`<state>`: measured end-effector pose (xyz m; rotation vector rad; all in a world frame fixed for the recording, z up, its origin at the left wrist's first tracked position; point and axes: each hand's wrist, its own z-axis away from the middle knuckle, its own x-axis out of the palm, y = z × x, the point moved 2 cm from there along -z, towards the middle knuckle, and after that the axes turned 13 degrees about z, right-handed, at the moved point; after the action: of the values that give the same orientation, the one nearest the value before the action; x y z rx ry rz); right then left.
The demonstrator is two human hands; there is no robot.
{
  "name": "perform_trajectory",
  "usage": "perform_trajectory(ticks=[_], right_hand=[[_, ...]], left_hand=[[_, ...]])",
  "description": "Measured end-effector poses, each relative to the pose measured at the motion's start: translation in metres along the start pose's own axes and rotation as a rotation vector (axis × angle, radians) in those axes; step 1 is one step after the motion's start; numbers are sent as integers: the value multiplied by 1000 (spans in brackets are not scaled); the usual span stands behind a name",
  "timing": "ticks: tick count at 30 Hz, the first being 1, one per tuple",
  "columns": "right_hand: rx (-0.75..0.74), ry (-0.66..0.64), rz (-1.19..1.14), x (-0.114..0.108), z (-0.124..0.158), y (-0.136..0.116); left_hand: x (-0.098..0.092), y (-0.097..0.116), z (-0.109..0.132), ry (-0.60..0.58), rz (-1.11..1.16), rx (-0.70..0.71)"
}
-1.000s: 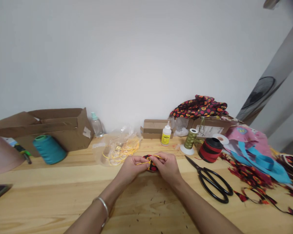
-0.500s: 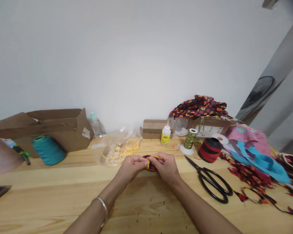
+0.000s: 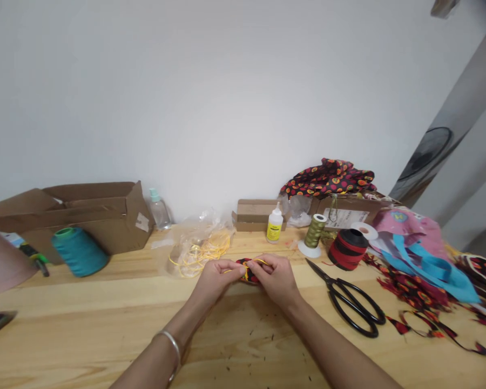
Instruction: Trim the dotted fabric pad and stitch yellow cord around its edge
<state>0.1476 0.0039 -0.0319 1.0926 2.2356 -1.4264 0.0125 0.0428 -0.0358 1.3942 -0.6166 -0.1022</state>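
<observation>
Low over the middle of the table, a small dark fabric piece (image 3: pixel 249 278) with a red and yellow pattern sits between my two hands. Yellow cord (image 3: pixel 260 261) lies across its top and runs to the fingers on both sides. My left hand (image 3: pixel 217 279), with a silver bangle on the wrist, is closed in a pinch at the piece's left side, on the cord. Opposite it, my right hand (image 3: pixel 278 279) pinches the cord at the right side, thumb and forefinger together. The fingers partly cover the piece and the cord ends.
Large black-handled scissors (image 3: pixel 354 302) lie right of my right hand. Behind stand a glue bottle (image 3: pixel 274 226), olive thread (image 3: pixel 315 232) and a red-black spool (image 3: pixel 348 249). A bag of yellow cord (image 3: pixel 204 251) and a teal thread cone (image 3: pixel 79 252) are left; fabric scraps (image 3: pixel 413 286) lie right.
Both hands stay almost in place. The yellow cord between the fingers has shifted slightly, with a bit more showing by my left thumb.
</observation>
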Motion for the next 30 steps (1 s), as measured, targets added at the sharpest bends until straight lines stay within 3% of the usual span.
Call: perform_trajectory(ticks=[6, 14, 18, 24, 27, 30], right_hand=[[-33, -54, -46, 2, 1, -1], [-32, -33, -53, -3, -1, -5], [33, -47, -122, -1, 0, -5], [96, -198, -315, 8, 2, -5], [189, -215, -412, 9, 3, -5], [194, -180, -349, 9, 2, -6]], left_hand=[[7, 8, 5, 77, 15, -31], [15, 15, 11, 55, 39, -60], [13, 13, 10, 83, 39, -48], [10, 11, 9, 84, 62, -36], [9, 11, 9, 67, 61, -39], [9, 11, 9, 70, 39, -44]])
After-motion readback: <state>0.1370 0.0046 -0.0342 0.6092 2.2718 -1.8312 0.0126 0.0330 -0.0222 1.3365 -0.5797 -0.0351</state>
